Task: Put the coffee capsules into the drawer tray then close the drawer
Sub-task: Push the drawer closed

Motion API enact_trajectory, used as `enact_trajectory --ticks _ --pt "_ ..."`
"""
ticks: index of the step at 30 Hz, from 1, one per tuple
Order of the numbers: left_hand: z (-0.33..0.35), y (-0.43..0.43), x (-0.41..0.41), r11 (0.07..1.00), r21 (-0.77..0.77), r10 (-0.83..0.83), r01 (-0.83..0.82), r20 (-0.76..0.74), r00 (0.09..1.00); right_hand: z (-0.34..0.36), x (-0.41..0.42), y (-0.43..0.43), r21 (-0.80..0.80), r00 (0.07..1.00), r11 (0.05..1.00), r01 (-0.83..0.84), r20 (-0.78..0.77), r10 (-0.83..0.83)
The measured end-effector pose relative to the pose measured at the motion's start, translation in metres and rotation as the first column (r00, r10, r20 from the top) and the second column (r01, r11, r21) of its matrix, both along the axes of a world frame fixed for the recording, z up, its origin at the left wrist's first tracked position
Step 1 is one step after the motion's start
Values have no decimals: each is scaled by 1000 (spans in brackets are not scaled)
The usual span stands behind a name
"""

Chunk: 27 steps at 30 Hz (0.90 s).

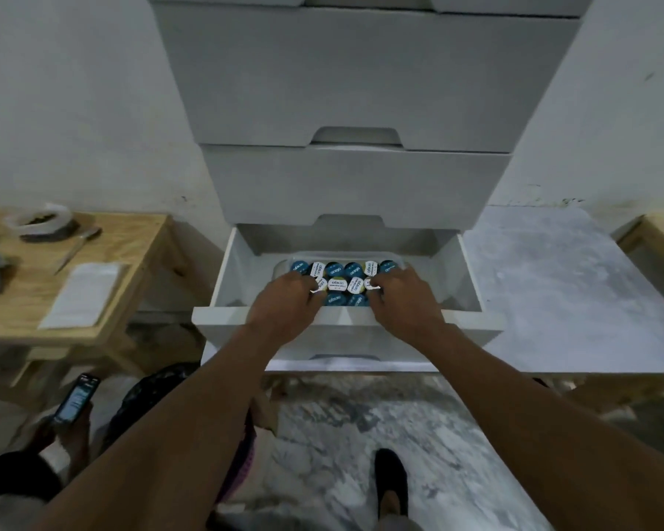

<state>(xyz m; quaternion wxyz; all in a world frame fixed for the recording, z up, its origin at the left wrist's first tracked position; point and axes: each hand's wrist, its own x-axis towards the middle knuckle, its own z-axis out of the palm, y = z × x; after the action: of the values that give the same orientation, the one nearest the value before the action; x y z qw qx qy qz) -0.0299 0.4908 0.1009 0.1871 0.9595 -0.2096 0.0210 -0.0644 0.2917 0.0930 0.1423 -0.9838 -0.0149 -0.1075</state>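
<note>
Capsules [341, 284] crowd tray [283, 267]; left grip [284, 300] and right grip [403, 297] each pinch one (I fear jostling tips neighbours).

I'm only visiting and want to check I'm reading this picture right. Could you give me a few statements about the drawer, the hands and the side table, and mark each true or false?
1. The drawer holding the tray stands open. True.
2. All the coffee capsules have blue lids. False: several lids are white.
3. The left hand and the right hand both reach into the tray, fingers curled at capsules. True.
4. The knife lies in the drawer. False: it lies on the wooden table to the left.
5. The phone lies on that table. False: another person's hand holds it, lower left.
</note>
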Motion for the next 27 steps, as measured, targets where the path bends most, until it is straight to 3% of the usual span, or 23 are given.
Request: enact_trajectory --ticks 5,9,16,27 --pt "-5 26 -31 994 -85 -58 68 112 992 -2 -41 11 -44 993 999 -19 118 24" --pt "-17 39 -39 993 -64 -80 95 209 975 -2 -64 11 -153 955 988 1 293 44" --pt "-34 54 -47 995 -34 -79 98 360 930 -27 -74 0 -254 881 967 19 462 104" --pt "-35 55 -43 997 -11 -63 74 406 912 -41 -64 0 -129 908 991 24 417 32"
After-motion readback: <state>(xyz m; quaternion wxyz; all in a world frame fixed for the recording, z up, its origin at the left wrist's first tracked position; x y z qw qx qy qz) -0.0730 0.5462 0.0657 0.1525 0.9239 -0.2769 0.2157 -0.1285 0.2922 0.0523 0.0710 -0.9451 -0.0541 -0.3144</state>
